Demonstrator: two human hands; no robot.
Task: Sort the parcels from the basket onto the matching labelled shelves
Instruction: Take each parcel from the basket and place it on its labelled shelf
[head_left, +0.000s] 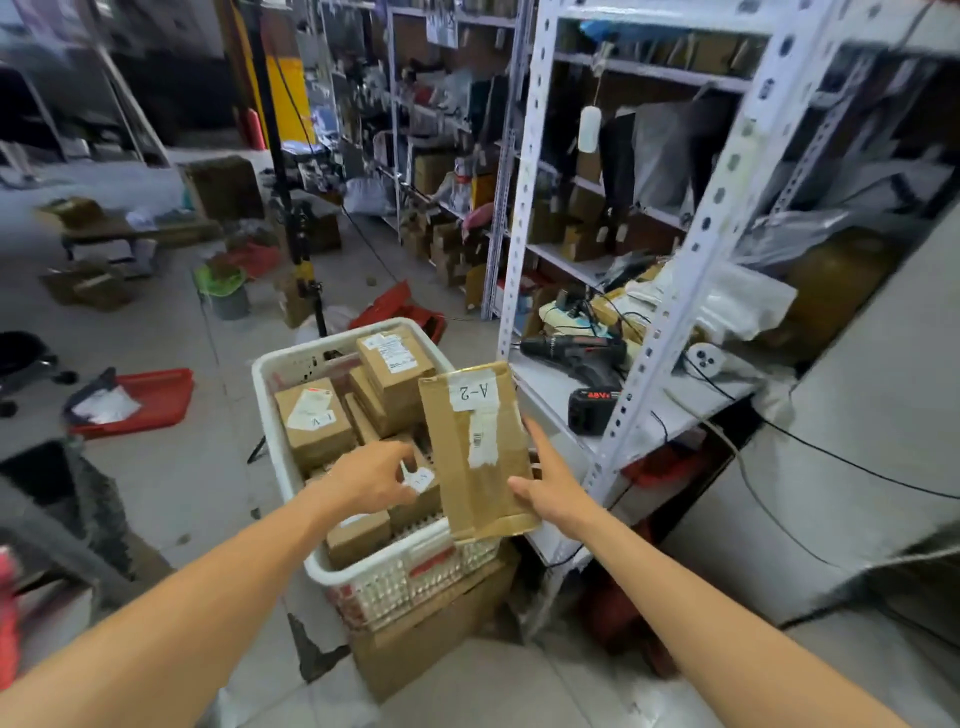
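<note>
Right fingers (537, 441) gripping A-2 parcel (478, 447) by edge, left fingers (400, 467) hold unclear, above basket (267, 415)

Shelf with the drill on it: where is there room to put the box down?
The shelf is bare along its front edge, left of the black battery pack and in front of the drill. Behind the drill, cables and bags crowd it. The basket is full of boxes.

A brown cardboard parcel (453, 467), striped with glossy tan tape and a white label, near right; more brown smaller parcels (323, 437) fill a white lattice-sided basket (311, 564). A red tray (156, 400) lies left; white perforated shelving (696, 244) holds a black drill (576, 351), right.
</note>
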